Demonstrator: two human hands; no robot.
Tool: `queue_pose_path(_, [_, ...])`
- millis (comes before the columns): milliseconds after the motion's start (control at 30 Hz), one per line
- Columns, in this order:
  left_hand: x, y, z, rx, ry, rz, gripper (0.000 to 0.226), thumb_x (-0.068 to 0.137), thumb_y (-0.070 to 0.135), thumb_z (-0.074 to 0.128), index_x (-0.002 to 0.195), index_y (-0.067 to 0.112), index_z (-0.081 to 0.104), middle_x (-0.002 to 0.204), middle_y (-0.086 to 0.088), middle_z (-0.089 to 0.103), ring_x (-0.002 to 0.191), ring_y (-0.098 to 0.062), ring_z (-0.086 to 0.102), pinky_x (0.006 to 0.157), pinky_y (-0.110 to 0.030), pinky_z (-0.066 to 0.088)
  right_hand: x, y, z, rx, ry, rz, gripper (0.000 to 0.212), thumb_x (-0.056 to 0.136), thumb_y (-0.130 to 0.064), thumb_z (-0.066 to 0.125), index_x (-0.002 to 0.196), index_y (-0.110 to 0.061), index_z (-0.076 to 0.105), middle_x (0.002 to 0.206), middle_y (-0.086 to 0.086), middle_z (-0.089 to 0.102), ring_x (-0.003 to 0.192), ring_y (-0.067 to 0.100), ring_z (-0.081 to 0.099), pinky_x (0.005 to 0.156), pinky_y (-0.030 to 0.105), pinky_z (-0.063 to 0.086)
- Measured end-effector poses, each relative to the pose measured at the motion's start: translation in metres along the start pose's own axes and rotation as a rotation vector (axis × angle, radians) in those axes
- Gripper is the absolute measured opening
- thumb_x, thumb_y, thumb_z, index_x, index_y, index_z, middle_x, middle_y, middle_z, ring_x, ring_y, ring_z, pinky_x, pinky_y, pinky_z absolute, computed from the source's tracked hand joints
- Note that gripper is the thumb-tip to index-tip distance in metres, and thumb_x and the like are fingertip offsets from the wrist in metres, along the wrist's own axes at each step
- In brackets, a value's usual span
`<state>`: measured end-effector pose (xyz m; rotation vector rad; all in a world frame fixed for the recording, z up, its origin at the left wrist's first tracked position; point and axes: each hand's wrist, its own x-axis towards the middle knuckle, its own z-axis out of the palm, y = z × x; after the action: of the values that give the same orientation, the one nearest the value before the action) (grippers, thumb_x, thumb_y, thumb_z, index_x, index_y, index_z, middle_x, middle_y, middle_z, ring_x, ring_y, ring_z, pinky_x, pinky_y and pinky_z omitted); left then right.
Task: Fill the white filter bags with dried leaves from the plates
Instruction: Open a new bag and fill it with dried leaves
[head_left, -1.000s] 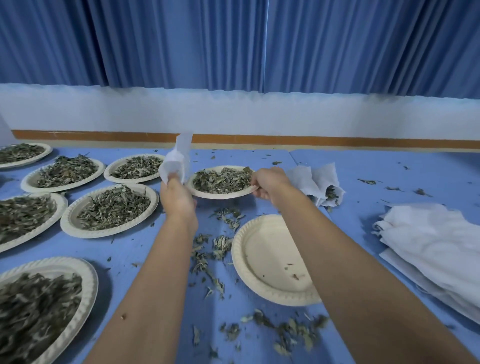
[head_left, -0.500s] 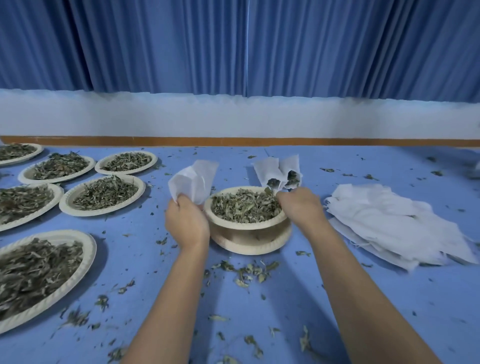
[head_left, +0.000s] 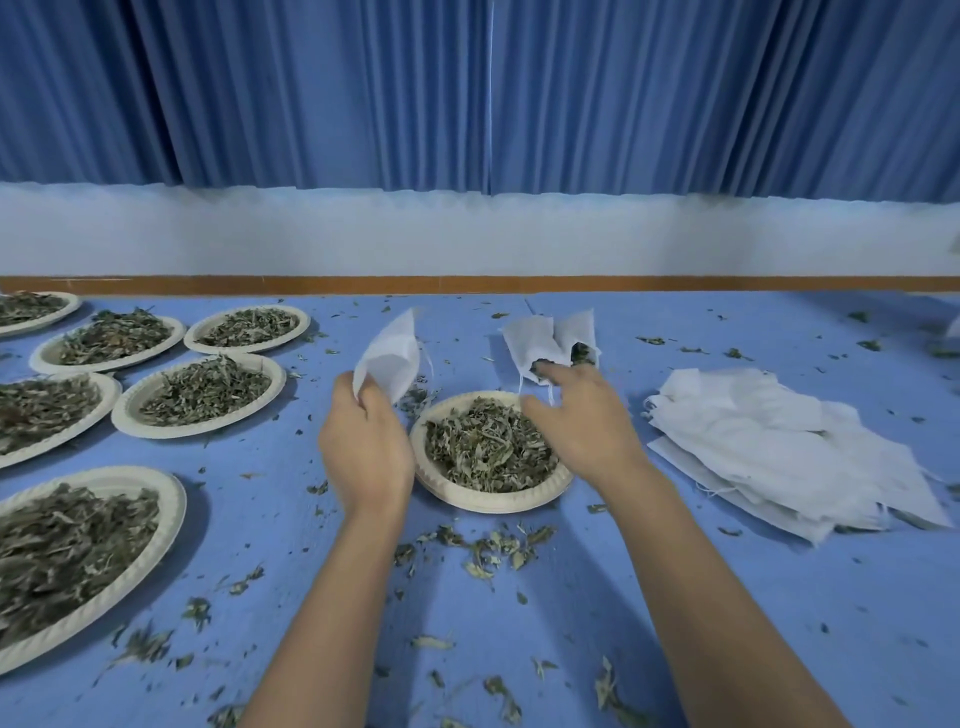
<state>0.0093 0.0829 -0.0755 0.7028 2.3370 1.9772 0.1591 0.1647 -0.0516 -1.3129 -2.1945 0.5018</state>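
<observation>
Two arms are showing from the bottom edge, both running bare along their whole visible length. The left forearm (head_left: 332, 597) is looking slim, narrowing at the wrist. The right forearm (head_left: 691, 587) is reading broader, being nearer the lens. The left hand (head_left: 366, 447) and right hand (head_left: 582, 431) are showing bare too. Upper arms are falling outside the frame, so clothing can't be told.

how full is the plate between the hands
Full. The plate holds a heap of dried leaves that covers its whole well, with only the rim bare.
</observation>
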Motion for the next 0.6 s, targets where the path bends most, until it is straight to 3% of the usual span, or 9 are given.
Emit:
queue_pose_path(67, [0.002, 0.002, 0.001, -0.061, -0.005, -0.001, 0.03, 0.097, 0.017, 0.038, 0.121, 0.015, 0.056, 0.086, 0.006, 0.054, 0.066, -0.008, 0.049, 0.047, -0.01, 0.033, -0.001, -0.009, -0.003, -0.052, -0.211, -0.061, 0.061, 0.083, -0.056, 0.057, 0.135, -0.027, 0.047, 0.14, 0.008, 0.041, 0.126, 0.025, 0.042, 0.093, 0.033, 0.038])
queue_pose_path(167, [0.003, 0.005, 0.003, -0.157, -0.036, -0.052, 0.038, 0.095, 0.009, 0.042, 0.126, 0.022, 0.058, 0.102, 0.004, 0.066, 0.065, -0.01, 0.061, 0.051, -0.015, 0.043, -0.004, -0.015, 0.0, -0.189, -0.397, -0.016, 0.074, 0.074, -0.065, 0.062, 0.137, -0.031, 0.044, 0.14, 0.009, 0.043, 0.125, 0.028, 0.044, 0.097, 0.039, 0.043])
queue_pose_path(267, [0.002, 0.011, 0.004, -0.203, -0.104, -0.083, 0.039, 0.095, 0.013, 0.043, 0.132, 0.02, 0.053, 0.121, -0.001, 0.062, 0.088, -0.02, 0.065, 0.069, -0.03, 0.053, -0.008, -0.02, 0.002, -0.226, -0.377, -0.03, 0.075, 0.073, -0.061, 0.066, 0.136, -0.028, 0.046, 0.141, 0.007, 0.044, 0.125, 0.024, 0.045, 0.097, 0.037, 0.043])
queue_pose_path(367, [0.003, 0.017, 0.005, -0.104, -0.175, -0.049, 0.048, 0.095, 0.02, 0.037, 0.143, 0.02, 0.036, 0.119, 0.001, 0.056, 0.09, -0.018, 0.061, 0.073, -0.033, 0.047, -0.01, -0.024, 0.001, -0.199, -0.34, -0.033, 0.071, 0.073, -0.057, 0.069, 0.133, -0.024, 0.05, 0.136, 0.006, 0.05, 0.122, 0.022, 0.049, 0.092, 0.034, 0.044])
queue_pose_path(433, [0.006, 0.019, 0.004, 0.041, -0.199, 0.022, 0.052, 0.097, 0.024, 0.031, 0.148, 0.02, 0.025, 0.133, -0.008, 0.048, 0.101, -0.024, 0.054, 0.077, -0.033, 0.039, -0.011, -0.027, 0.002, -0.201, -0.331, -0.034, 0.066, 0.073, -0.053, 0.071, 0.13, -0.023, 0.054, 0.131, 0.007, 0.053, 0.117, 0.022, 0.053, 0.088, 0.033, 0.046])
queue_pose_path(467, [0.006, 0.019, 0.003, 0.114, -0.199, 0.068, 0.052, 0.098, 0.024, 0.028, 0.149, 0.02, 0.022, 0.134, -0.011, 0.046, 0.097, -0.023, 0.049, 0.075, -0.032, 0.034, -0.011, -0.028, 0.003, -0.205, -0.323, -0.039, 0.062, 0.074, -0.049, 0.072, 0.127, -0.021, 0.057, 0.129, 0.007, 0.055, 0.114, 0.022, 0.055, 0.087, 0.033, 0.047])
queue_pose_path(533, [0.008, 0.019, -0.001, 0.24, -0.193, 0.18, 0.048, 0.101, 0.026, 0.025, 0.149, 0.02, 0.023, 0.12, -0.016, 0.052, 0.083, -0.02, 0.042, 0.068, -0.032, 0.03, -0.01, -0.029, 0.006, -0.204, -0.309, -0.05, 0.051, 0.076, -0.038, 0.075, 0.122, -0.02, 0.062, 0.126, 0.006, 0.058, 0.112, 0.022, 0.056, 0.089, 0.035, 0.05])
queue_pose_path(600, [0.009, 0.019, -0.003, 0.364, -0.197, 0.275, 0.045, 0.102, 0.029, 0.026, 0.146, 0.022, 0.031, 0.102, -0.017, 0.059, 0.079, -0.027, 0.051, 0.062, -0.036, 0.038, -0.01, -0.027, 0.011, -0.202, -0.298, -0.053, 0.043, 0.077, -0.026, 0.076, 0.117, -0.021, 0.065, 0.125, 0.006, 0.06, 0.11, 0.022, 0.057, 0.091, 0.036, 0.05])
